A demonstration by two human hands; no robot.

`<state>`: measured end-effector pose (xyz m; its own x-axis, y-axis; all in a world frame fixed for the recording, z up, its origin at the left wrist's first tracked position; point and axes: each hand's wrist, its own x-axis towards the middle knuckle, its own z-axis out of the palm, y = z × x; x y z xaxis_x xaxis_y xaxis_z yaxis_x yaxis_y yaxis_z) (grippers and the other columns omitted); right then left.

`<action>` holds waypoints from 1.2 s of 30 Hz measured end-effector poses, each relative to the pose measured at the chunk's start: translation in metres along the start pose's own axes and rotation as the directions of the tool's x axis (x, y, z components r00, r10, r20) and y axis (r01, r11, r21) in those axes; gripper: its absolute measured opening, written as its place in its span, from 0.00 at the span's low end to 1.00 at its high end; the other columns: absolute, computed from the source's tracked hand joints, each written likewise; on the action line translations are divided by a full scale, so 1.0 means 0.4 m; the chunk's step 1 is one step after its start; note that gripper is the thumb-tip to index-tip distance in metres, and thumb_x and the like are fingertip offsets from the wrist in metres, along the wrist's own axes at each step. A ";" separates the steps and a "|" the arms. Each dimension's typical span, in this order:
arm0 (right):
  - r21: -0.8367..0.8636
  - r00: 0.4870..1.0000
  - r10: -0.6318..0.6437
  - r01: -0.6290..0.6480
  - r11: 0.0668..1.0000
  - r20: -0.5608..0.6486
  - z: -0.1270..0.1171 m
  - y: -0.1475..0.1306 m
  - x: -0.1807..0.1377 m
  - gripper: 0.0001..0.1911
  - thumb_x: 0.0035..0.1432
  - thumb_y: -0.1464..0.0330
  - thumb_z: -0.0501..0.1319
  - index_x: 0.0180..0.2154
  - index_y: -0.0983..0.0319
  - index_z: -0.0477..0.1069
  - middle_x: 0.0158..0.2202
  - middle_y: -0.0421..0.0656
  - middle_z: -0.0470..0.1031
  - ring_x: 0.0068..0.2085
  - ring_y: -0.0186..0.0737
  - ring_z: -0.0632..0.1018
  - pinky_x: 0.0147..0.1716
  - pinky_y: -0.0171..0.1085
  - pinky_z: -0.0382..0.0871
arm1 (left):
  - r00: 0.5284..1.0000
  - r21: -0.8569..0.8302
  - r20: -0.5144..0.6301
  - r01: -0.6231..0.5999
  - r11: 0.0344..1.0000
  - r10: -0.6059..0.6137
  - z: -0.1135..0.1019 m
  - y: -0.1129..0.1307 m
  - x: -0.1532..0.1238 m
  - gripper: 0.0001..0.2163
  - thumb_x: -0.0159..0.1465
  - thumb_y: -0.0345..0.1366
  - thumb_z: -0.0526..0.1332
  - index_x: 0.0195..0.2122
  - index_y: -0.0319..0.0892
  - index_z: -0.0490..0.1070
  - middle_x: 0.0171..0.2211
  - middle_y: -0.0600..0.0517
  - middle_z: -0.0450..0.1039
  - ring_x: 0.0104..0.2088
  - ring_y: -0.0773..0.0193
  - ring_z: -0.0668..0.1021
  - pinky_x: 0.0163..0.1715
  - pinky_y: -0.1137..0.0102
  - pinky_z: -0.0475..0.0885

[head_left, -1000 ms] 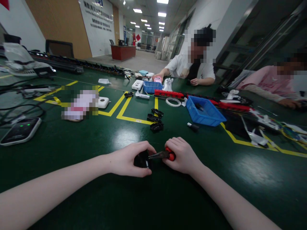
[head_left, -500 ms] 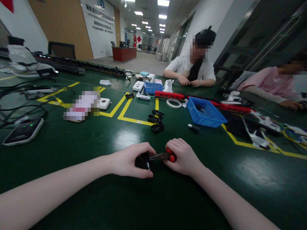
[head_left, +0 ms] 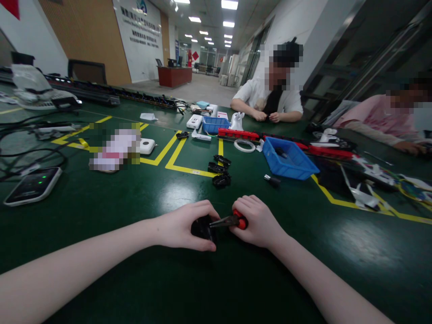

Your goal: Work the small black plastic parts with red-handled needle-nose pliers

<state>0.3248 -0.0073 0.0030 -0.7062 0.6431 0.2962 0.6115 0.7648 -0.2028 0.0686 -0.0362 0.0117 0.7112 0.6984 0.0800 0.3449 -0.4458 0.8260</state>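
My left hand (head_left: 187, 225) is closed around a small black plastic part (head_left: 203, 227), thumb below and fingers above. My right hand (head_left: 256, 222) grips needle-nose pliers (head_left: 224, 221) by their red handles. The tips of the pliers point left and meet the black part, though I cannot tell whether they pinch anything on it. Several similar black parts (head_left: 220, 170) lie in a small row farther up the table. A short black piece with a silvery end (head_left: 272, 180) lies to their right.
A blue bin (head_left: 293, 168) with a dark item inside stands at the right, a smaller blue bin (head_left: 216, 124) farther back. A phone (head_left: 114, 150) and a screen device (head_left: 33, 185) lie left. Across the table sit two people, one in white (head_left: 270, 101), one in pink (head_left: 374, 118).
The black part has turned slightly in my left hand, and a bright strip on it no longer shows. My right hand and the pliers have barely moved.
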 end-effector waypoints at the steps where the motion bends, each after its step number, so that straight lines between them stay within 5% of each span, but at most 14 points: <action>1: 0.001 1.000 0.000 0.000 1.000 -0.002 0.000 0.001 0.000 0.10 0.53 0.65 0.63 0.30 0.58 0.62 0.28 0.40 0.70 0.31 0.40 0.69 0.36 0.41 0.59 | 1.000 -0.002 0.001 0.003 1.000 -0.003 -0.001 0.001 0.000 0.20 0.59 0.44 0.72 0.49 0.43 0.72 0.47 0.49 0.72 0.46 0.56 0.76 0.45 0.63 0.72; 18: 0.008 0.997 0.041 -0.040 0.999 -0.071 -0.001 0.001 0.000 0.09 0.52 0.66 0.63 0.30 0.58 0.62 0.28 0.40 0.70 0.30 0.40 0.69 0.35 0.41 0.59 | 1.000 -0.030 0.005 -0.031 0.999 0.031 0.001 -0.006 -0.001 0.16 0.59 0.43 0.72 0.46 0.43 0.76 0.48 0.49 0.70 0.48 0.56 0.76 0.47 0.64 0.73; 25: -0.003 0.995 0.065 -0.065 0.998 -0.076 -0.003 0.000 -0.001 0.09 0.53 0.66 0.64 0.32 0.58 0.64 0.30 0.41 0.72 0.32 0.42 0.70 0.37 0.41 0.60 | 1.000 0.000 -0.024 -0.002 1.000 0.002 0.001 -0.004 -0.002 0.22 0.58 0.43 0.72 0.51 0.43 0.72 0.47 0.49 0.72 0.45 0.56 0.76 0.45 0.63 0.72; 30: -0.003 0.997 0.047 -0.048 0.999 -0.056 -0.001 0.001 -0.001 0.09 0.53 0.66 0.64 0.32 0.58 0.64 0.30 0.41 0.72 0.32 0.41 0.70 0.37 0.41 0.60 | 0.999 -0.019 -0.043 0.030 0.999 -0.030 0.005 -0.009 -0.007 0.32 0.58 0.41 0.73 0.61 0.46 0.64 0.54 0.47 0.72 0.53 0.52 0.75 0.53 0.59 0.70; 36: -0.005 0.998 0.036 -0.036 0.999 -0.053 0.001 0.005 0.000 0.09 0.53 0.65 0.64 0.32 0.59 0.64 0.30 0.42 0.72 0.32 0.41 0.70 0.37 0.42 0.60 | 0.999 -0.010 -0.036 0.030 0.999 -0.030 0.004 -0.009 -0.008 0.31 0.58 0.42 0.73 0.61 0.46 0.65 0.54 0.47 0.72 0.53 0.51 0.75 0.52 0.59 0.71</action>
<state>0.3259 -0.0057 0.0023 -0.6640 0.6670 0.3379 0.6380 0.7411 -0.2091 0.0663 -0.0376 0.0076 0.6779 0.7313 0.0750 0.3598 -0.4190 0.8336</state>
